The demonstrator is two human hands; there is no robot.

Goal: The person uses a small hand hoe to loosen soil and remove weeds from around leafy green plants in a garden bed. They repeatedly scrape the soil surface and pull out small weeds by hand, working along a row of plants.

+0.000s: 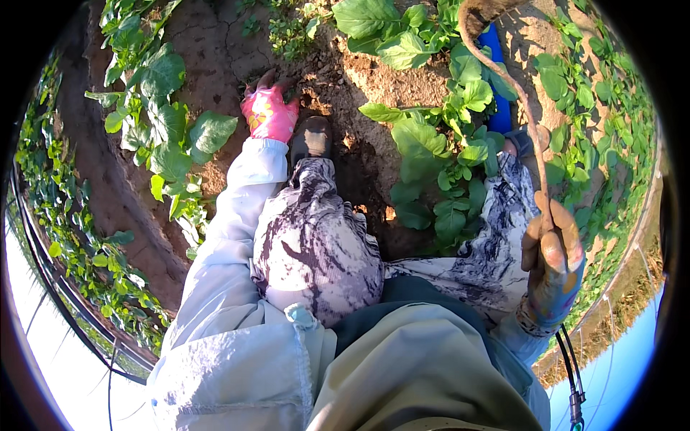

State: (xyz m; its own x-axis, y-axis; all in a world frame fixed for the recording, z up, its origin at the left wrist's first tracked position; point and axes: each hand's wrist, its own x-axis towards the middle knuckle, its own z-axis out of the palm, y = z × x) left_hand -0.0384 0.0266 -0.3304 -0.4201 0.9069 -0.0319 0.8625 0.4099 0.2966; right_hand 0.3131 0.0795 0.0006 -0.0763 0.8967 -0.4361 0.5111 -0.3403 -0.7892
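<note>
My left hand (269,108), in a pink floral glove with soil-dark fingertips, rests spread on the brown soil just ahead of my shoe (311,140). At the right, my right hand (552,242), in a soiled glove, grips the lower end of a long thin brown handle (531,124). The handle curves up to a broader brown part (485,13) cut off by the top edge, so the kind of tool cannot be told. Leafy green plants (420,140) grow between the two hands.
A row of leafy plants (167,118) stands left of my left hand. A blue object (498,81) lies among leaves at the upper right. More green rows (620,129) run along the right. Black cables (574,377) hang at the lower right.
</note>
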